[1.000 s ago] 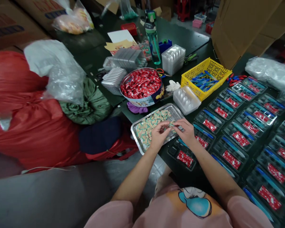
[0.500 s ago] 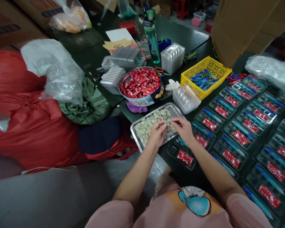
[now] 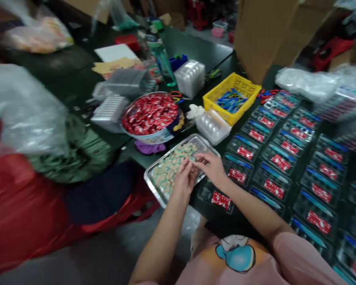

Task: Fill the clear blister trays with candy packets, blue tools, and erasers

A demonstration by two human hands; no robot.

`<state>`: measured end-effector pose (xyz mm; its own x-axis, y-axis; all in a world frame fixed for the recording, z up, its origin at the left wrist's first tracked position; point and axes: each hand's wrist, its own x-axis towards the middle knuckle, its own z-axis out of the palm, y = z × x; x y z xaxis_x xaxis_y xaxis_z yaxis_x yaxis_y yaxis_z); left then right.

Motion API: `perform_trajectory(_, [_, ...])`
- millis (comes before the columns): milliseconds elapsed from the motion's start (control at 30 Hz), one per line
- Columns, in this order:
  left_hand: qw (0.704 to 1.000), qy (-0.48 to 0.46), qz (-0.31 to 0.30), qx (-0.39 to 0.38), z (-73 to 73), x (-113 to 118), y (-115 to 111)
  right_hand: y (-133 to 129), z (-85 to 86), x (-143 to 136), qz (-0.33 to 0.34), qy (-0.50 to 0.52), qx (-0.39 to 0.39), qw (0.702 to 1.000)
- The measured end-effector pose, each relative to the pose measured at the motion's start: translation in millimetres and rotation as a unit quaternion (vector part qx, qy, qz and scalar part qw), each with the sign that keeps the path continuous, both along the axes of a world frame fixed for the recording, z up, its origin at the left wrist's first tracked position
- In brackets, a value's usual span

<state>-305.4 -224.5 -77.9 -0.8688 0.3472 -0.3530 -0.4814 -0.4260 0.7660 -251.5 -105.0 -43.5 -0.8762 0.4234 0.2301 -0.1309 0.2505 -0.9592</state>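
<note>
A metal tray holds many small tan-and-green pieces, too blurred to name. Above its near right part, my left hand is closed in a pinch, with a bit of the small pieces at its fingertips. Meeting it from the right, my right hand has thumb and fingers bent together against the left fingertips. What lies between the right fingers is too small and blurred to make out. Just below my right wrist sits a clear plastic blister tray with a red dotted packet in it.
Rows of blister trays with blue pens and red packets cover the table to the right. Behind the metal tray stand a round tin of red packets, a yellow basket of pens and stacked clear trays. Red sacks lie left.
The view has turned to the right, so everything sits further left and is more blurred. My hands stay together over the tray; the right fingers have closed in on the left fingertips.
</note>
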Motion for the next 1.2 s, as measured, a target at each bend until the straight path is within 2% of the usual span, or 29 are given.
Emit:
perform_trajectory(133, [0.997,0.010,0.055,-0.055,0.6,0.8,13.5,4.1,1.5,-1.5,-0.009,-0.007,0.007,1.000])
perform_trajectory(267, [0.990,0.038,0.075,-0.113,5.9,2.6,23.4,17.1,3.5,-1.0,-0.019,-0.009,0.001,1.000])
perform_trajectory(467, [0.982,0.102,0.051,-0.151,15.2,9.0,47.3,38.8,7.7,7.0,-0.020,-0.037,-0.052,0.998])
perform_trajectory(567, [0.985,0.102,0.000,-0.140,26.6,16.0,65.9,67.6,5.4,17.5,-0.010,-0.049,-0.093,0.994])
perform_trajectory(667, [0.984,0.110,-0.044,-0.131,40.0,22.4,79.0,128.3,1.6,35.4,-0.045,-0.037,-0.099,0.993])
perform_trajectory(733, [0.983,0.120,-0.044,-0.129,46.2,24.0,81.6,189.4,0.1,50.1,-0.107,-0.029,-0.073,0.991])
perform_trajectory(800, [0.981,0.135,-0.040,-0.135,48.7,23.0,80.2,262.0,-1.0,64.7,-0.185,-0.036,-0.038,0.981])
perform_trajectory(900, [0.973,0.156,-0.044,-0.166,47.2,18.3,75.7,371.9,-4.4,81.3,-0.338,-0.089,0.035,0.936])
perform_trajectory(967, [0.968,0.162,-0.044,-0.187,45.2,14.7,74.5,432.2,-9.0,87.3,-0.407,-0.136,0.072,0.901])
perform_trajectory(1067, [0.963,0.163,-0.037,-0.210,43.4,10.3,76.8,492.4,-18.0,87.8,-0.456,-0.197,0.093,0.863])
perform_trajectory(1200, [0.955,0.158,-0.052,-0.244,42.2,6.2,83.0,528.7,-29.3,77.6,-0.472,-0.240,0.112,0.841])
